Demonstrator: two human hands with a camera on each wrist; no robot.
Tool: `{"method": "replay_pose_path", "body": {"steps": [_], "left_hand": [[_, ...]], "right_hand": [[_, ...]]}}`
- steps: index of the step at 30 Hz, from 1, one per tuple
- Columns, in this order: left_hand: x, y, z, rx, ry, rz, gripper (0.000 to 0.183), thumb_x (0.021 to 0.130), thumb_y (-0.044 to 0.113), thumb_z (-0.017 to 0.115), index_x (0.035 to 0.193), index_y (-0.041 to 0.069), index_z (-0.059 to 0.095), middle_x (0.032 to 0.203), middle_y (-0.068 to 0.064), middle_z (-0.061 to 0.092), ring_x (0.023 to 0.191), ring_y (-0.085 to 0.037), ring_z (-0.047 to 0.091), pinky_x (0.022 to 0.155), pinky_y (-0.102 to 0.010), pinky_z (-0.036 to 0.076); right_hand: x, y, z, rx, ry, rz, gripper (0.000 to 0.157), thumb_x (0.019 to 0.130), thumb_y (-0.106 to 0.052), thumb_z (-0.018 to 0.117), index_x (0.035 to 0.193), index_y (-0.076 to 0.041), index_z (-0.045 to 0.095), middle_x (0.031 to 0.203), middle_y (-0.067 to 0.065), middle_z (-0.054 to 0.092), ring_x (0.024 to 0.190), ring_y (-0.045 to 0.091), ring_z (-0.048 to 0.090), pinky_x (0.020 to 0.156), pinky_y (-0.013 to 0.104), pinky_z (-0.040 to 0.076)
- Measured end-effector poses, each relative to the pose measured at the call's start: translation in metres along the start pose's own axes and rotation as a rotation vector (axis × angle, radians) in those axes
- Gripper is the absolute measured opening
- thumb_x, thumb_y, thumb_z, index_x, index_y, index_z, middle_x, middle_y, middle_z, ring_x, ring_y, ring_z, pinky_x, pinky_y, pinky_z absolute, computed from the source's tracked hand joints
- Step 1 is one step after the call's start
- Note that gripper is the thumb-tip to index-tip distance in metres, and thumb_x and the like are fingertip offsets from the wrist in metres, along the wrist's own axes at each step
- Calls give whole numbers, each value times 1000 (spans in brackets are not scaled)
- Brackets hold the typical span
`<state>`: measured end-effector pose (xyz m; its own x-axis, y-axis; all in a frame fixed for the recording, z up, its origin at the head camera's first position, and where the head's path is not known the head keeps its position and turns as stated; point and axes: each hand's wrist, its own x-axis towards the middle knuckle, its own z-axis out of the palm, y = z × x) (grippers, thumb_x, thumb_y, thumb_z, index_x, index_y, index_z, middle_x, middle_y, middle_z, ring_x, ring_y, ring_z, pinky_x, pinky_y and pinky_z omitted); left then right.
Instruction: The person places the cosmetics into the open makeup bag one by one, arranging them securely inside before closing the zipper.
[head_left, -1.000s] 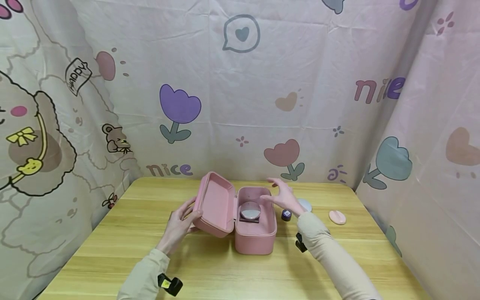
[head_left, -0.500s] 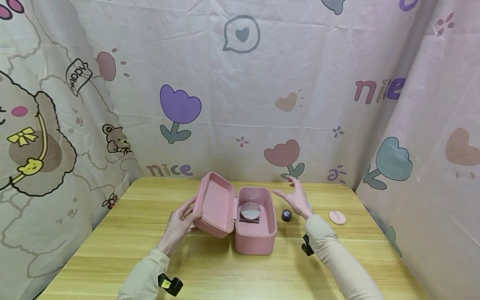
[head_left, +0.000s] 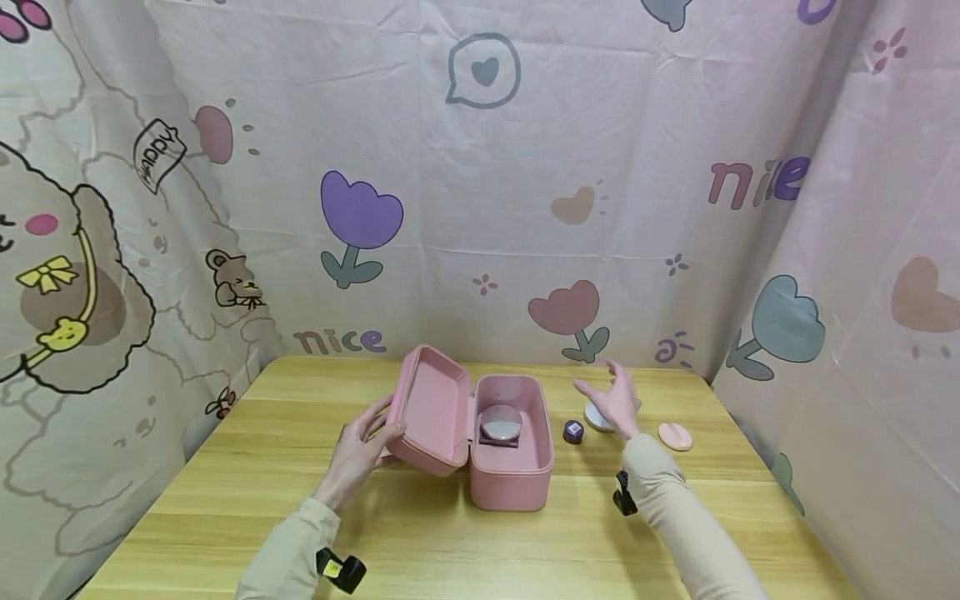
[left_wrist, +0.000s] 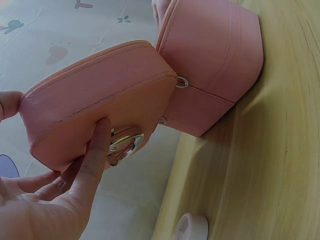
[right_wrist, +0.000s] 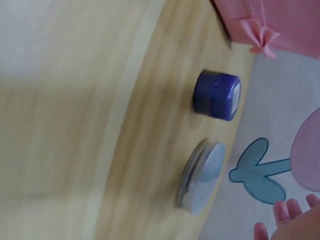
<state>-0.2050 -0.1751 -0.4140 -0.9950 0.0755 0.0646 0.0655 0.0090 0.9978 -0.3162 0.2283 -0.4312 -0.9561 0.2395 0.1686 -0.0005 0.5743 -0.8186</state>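
Note:
A pink zip-up cosmetic case stands on the table with its lid swung out to the left. My left hand grips that lid by its outer edge, fingers spread over the outside next to a metal handle in the left wrist view. Inside the case lie a round, clear-topped compact and a dark flat square piece under it. My right hand, fingers apart and holding nothing, hovers over a round white compact. Beside that compact stands a dark purple-blue jar.
A pink powder puff lies to the right on the wooden table. Low in the left wrist view, a small pale pink round thing sits on the table. A patterned curtain closes off the back and sides.
My right hand has moved right, from over the case's right edge, past the jar to the white compact. My left hand and the lid have stayed in place.

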Motion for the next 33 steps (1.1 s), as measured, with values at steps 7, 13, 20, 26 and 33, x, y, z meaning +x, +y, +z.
{"method": "replay_pose_path", "body": {"steps": [7, 13, 20, 26, 33], "left_hand": [[0, 1, 1, -4, 3, -2, 67, 99, 20, 59, 158, 8, 29, 160, -28, 34, 132, -46, 54, 99, -50, 57], [0, 1, 1, -5, 11, -9, 67, 99, 19, 59, 158, 7, 30, 159, -28, 35, 131, -45, 55, 99, -49, 58], [0, 0, 2, -5, 16, -8, 66, 98, 18, 59, 157, 7, 31, 158, -28, 36, 130, -43, 56, 98, -49, 58], [-1, 0, 1, 0, 7, -6, 67, 99, 20, 59, 158, 8, 30, 160, -28, 34, 133, -45, 53, 99, -50, 57], [-1, 0, 1, -1, 0, -2, 67, 99, 20, 59, 158, 8, 30, 160, -28, 33, 134, -46, 52, 100, -51, 56]], "right_hand": [[1, 13, -5, -92, 7, 77, 93, 86, -40, 74, 154, 4, 29, 152, 31, 37, 138, 46, 36, 113, 64, 29], [1, 25, -5, -132, -10, 136, 96, 84, -40, 76, 153, 7, 28, 149, 33, 34, 137, 48, 35, 114, 65, 30], [1, 32, -4, -238, -54, 170, 97, 82, -41, 78, 148, 12, 32, 143, 38, 37, 131, 51, 39, 109, 65, 38], [1, 35, -3, -317, -105, 211, 89, 78, -43, 81, 134, 15, 43, 131, 39, 42, 124, 52, 41, 106, 66, 39], [3, 36, -2, -353, -144, 232, 84, 76, -42, 83, 124, 16, 46, 125, 40, 43, 120, 53, 42, 105, 68, 37]]}}
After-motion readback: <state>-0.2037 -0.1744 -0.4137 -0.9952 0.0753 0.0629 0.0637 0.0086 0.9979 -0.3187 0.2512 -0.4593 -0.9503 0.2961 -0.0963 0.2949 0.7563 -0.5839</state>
